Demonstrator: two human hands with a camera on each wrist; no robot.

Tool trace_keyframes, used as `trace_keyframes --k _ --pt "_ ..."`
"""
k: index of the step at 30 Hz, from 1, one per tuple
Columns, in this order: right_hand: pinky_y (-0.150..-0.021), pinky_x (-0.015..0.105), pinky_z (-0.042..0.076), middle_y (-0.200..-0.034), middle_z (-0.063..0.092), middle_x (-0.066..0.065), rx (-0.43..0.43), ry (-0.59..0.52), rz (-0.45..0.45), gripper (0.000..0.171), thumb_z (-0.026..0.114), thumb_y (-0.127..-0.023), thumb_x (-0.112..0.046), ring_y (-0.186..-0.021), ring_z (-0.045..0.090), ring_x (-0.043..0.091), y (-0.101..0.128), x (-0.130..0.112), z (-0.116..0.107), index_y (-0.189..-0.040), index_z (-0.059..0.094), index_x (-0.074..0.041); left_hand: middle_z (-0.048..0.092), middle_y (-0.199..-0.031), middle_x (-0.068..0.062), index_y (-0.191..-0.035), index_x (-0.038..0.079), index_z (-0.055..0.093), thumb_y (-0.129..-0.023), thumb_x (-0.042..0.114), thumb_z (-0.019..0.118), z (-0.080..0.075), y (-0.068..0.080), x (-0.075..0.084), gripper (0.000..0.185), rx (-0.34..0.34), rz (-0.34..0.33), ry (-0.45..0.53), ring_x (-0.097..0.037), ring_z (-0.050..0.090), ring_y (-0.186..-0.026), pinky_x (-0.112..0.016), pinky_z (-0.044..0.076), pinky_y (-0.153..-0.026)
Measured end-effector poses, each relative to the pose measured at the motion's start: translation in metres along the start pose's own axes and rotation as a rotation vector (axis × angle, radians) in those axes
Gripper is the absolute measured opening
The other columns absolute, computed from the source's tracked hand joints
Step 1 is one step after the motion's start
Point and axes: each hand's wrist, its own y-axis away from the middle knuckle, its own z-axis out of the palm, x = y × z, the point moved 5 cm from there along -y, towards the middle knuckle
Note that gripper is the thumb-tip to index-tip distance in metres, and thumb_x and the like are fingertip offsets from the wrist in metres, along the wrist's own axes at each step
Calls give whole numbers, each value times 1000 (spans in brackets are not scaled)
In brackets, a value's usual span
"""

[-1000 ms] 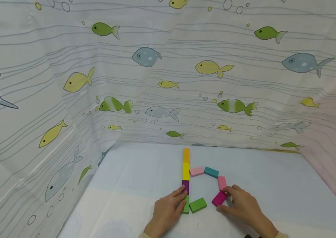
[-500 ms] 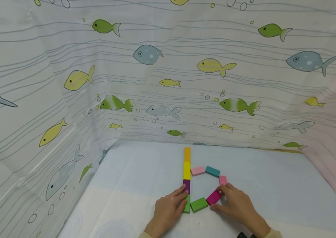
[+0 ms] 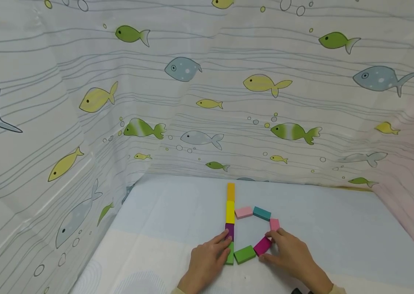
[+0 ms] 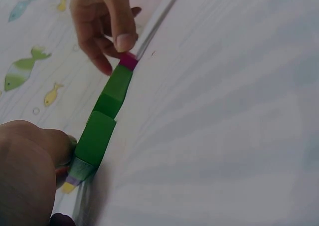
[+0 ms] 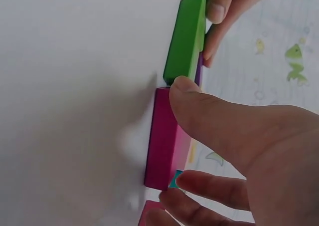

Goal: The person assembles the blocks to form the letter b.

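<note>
In the head view, blocks outline a straight column with a curve on its right. My right hand (image 3: pixel 293 255) pinches a magenta block (image 3: pixel 262 246) between thumb and fingertips. That block meets the corner of a green block (image 3: pixel 244 254). Fingers of my left hand (image 3: pixel 207 261) rest on the column's purple block (image 3: pixel 229 231) and on the green block (image 3: pixel 230 253) at its near end. Above them in the column lie a yellow block (image 3: pixel 230 212) and an orange block (image 3: pixel 231 192). The curve continues through pink (image 3: pixel 274 224), teal (image 3: pixel 262 213) and light pink (image 3: pixel 244 212) blocks.
The blocks lie on a pale blue and white tabletop (image 3: pixel 177 212). A fish-printed sheet (image 3: pixel 207 118) hangs behind the table and along both sides.
My right hand has slid the magenta block left until it meets the green block, leaving the pink block's near end. The left hand stays on the column. The last half second shows almost no movement.
</note>
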Motion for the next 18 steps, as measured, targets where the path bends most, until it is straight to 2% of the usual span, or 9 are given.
trace_keyframes --k 3,7,10,14,18 --pt "-71 26 55 -93 58 -10 14 1 -45 61 89 -62 -53 -81 50 5 2 -5 -3 -110 71 -21 55 -143 14 -132 28 64 -97 37 62 1 0 0 36 -13 -12 5 -19 71 -101 -17 41 -52" --pt "-74 22 54 -103 55 -9 24 -20 -188 56 88 -68 -47 -88 48 3 2 -17 -4 -114 71 -20 56 -142 12 -131 27 65 -96 36 64 0 1 0 36 10 -2 -15 -17 70 -106 -20 49 -59" --pt "-80 25 55 -111 54 -7 11 -48 -290 51 87 -72 -42 -94 50 5 2 -26 -1 -115 70 -21 57 -140 12 -130 27 66 -96 36 64 -1 2 1 36 31 10 -26 -15 68 -109 -27 55 -65" --pt "-84 30 55 -116 55 -6 -4 -59 -356 47 86 -75 -40 -101 51 9 -1 -35 5 -115 70 -22 58 -140 13 -131 28 65 -96 37 63 0 3 1 35 32 15 -27 -12 67 -111 -33 57 -69" --pt "-81 29 54 -114 57 -7 12 -45 -400 39 86 -76 -37 -101 49 10 -2 -39 9 -109 71 -24 58 -140 12 -130 28 66 -96 37 63 -1 3 2 35 39 28 -29 -12 67 -111 -32 56 -66"
